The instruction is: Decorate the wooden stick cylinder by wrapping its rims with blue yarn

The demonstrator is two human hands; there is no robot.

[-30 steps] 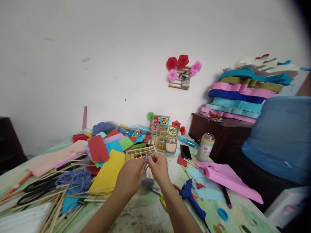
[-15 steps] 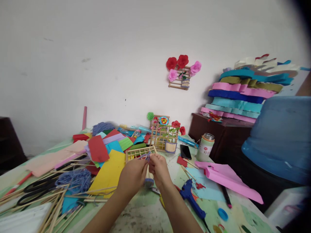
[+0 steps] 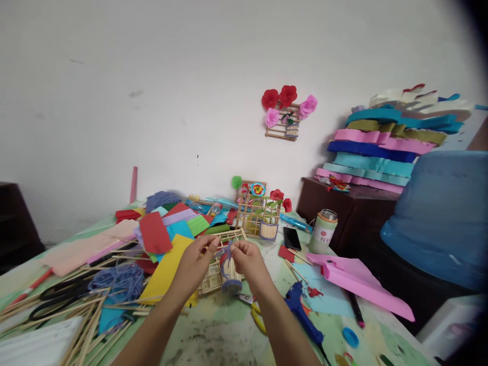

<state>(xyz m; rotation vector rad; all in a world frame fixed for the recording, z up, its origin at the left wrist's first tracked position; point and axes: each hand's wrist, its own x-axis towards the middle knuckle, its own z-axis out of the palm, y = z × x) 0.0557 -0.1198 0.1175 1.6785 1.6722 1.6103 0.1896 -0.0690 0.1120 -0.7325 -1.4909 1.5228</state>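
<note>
My left hand (image 3: 196,264) and my right hand (image 3: 247,260) are raised over the middle of the table, both pinching a strand of blue-purple yarn (image 3: 225,249) stretched between them. The yarn is tied around a small bundle of wooden sticks (image 3: 230,274) with a blue base, which stands just below my fingers. A wooden stick lattice frame (image 3: 213,277) lies on the table behind the bundle. The fingers of both hands are closed on the yarn ends.
Coloured foam sheets (image 3: 168,229), loose wooden sticks (image 3: 91,325), a yarn heap (image 3: 118,279) and black scissors (image 3: 57,297) lie left. A blue glue gun (image 3: 301,310), pink paper (image 3: 354,279), a phone (image 3: 292,237) and a jar (image 3: 323,231) lie right. A flower lattice (image 3: 257,211) stands behind.
My hands have drawn apart, the left moving left and up, pulling the yarn taut above the stick bundle. The lattice frame now shows between them.
</note>
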